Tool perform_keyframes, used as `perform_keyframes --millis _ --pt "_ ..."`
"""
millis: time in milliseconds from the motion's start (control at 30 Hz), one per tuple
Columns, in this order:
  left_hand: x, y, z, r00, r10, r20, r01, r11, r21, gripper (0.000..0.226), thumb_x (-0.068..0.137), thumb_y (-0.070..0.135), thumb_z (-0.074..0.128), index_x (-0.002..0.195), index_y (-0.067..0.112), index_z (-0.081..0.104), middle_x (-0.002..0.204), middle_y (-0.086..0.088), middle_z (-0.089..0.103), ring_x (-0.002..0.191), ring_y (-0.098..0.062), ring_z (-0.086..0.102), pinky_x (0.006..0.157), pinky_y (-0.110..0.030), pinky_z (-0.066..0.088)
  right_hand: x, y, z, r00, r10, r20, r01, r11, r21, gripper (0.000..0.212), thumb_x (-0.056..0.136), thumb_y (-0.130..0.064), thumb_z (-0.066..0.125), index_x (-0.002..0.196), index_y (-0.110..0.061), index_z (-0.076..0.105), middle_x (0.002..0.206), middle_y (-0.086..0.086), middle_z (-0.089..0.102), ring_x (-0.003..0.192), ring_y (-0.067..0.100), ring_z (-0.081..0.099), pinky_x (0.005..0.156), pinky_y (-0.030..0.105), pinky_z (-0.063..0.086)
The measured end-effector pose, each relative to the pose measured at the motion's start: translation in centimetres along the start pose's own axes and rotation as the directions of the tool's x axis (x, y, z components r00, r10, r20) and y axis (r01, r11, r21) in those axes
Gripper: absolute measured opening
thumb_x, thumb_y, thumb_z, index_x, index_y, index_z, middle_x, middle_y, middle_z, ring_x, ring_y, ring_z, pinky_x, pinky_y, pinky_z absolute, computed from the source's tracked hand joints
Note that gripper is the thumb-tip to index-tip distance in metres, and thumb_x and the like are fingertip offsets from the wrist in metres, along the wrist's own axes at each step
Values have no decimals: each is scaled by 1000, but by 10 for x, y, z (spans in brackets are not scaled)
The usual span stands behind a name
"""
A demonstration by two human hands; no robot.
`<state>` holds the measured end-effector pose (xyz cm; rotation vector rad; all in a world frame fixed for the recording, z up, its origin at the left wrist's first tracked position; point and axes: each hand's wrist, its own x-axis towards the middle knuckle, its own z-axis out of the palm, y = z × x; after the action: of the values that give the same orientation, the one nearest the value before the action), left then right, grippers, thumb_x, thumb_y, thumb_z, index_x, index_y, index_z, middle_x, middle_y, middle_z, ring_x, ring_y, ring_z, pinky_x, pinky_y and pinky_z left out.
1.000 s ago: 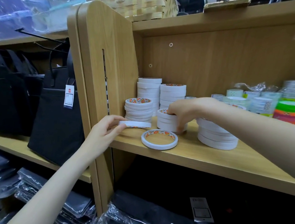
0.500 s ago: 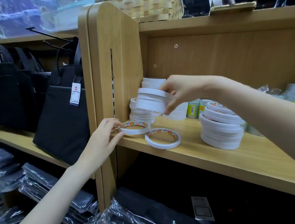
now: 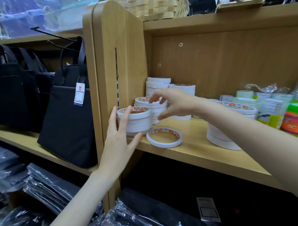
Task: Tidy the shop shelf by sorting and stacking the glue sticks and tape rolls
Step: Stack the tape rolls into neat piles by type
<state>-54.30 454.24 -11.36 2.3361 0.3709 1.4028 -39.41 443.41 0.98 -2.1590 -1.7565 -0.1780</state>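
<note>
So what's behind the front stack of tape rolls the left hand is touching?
Behind the front stack sits a second stack under the right hand, then taller white stacks near the back panel. Their lower rolls are covered.

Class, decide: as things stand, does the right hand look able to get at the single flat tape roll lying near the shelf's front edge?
Probably yes. The single tape roll lies uncovered on the shelf, and the right hand hovers open just above and behind it, holding nothing. The left hand is busy at the small stack beside it.
</note>
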Motion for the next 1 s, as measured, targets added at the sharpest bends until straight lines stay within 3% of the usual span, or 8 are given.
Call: perform_keyframes --millis 100,200,300,467,600,700,833,1000 --pt "2 6 6 999 -19 -33 22 993 119 77 81 36 66 144 35 22 154 -9 9 137 -30 23 101 -40 36 -4 9 3 993 114 -38 -115 993 -28 48 81 -9 67 125 -17 49 127 4 51 104 18 53 75 20 40" --pt "6 10 8 995 -78 -57 85 987 137 74 81 35 67 144 32 28 152 -9 11 133 -30 25 98 -39 38 -3 13 14 979 206 -4 -206 978 -29 51 83 -9 64 130 -18 45 128 7 49 109 21 51 78 24 36" --pt "8 10 7 995 -95 -40 100 987 128 65 83 30 66 140 30 35 151 -7 12 133 -28 20 96 -34 33 -11 8 19 969 246 30 -247 955 165 37 83 -27 68 116 -18 54 112 3 57 98 18 56 80 29 45" --pt "10 16 10 992 -114 -49 119 988 99 59 82 21 67 135 28 42 150 -9 15 133 -27 14 101 -35 28 -42 0 22 934 182 307 -230 965 129 53 77 -47 68 121 -22 52 118 -7 55 109 10 52 92 24 43" --pt "11 21 14 988 -141 -64 147 984 100 56 82 17 64 133 28 43 150 -9 15 133 -27 14 98 -34 27 -54 6 19 953 167 254 -179 983 26 27 81 -38 68 99 -19 66 92 -10 61 92 9 56 78 20 43" --pt "9 21 16 989 -143 -37 147 978 149 59 83 15 62 135 30 40 152 -8 11 135 -27 11 101 -41 30 -60 10 15 962 171 214 -157 984 -83 10 83 -27 64 87 -20 68 90 -4 66 90 14 60 82 30 50" --pt "12 22 17 982 -190 20 184 968 169 66 85 15 58 141 35 29 156 -4 -1 140 -26 5 106 -51 25 -67 8 13 964 144 225 -109 981 -161 8 83 -18 63 90 -19 67 92 -4 65 92 13 60 83 29 50" --pt "10 23 14 987 -156 25 154 984 93 65 91 22 54 146 35 21 156 -4 -2 140 -22 2 110 -40 21 -55 4 -10 974 160 -162 -184 972 -146 17 86 -6 59 100 -7 68 99 8 68 95 20 61 82 28 46"
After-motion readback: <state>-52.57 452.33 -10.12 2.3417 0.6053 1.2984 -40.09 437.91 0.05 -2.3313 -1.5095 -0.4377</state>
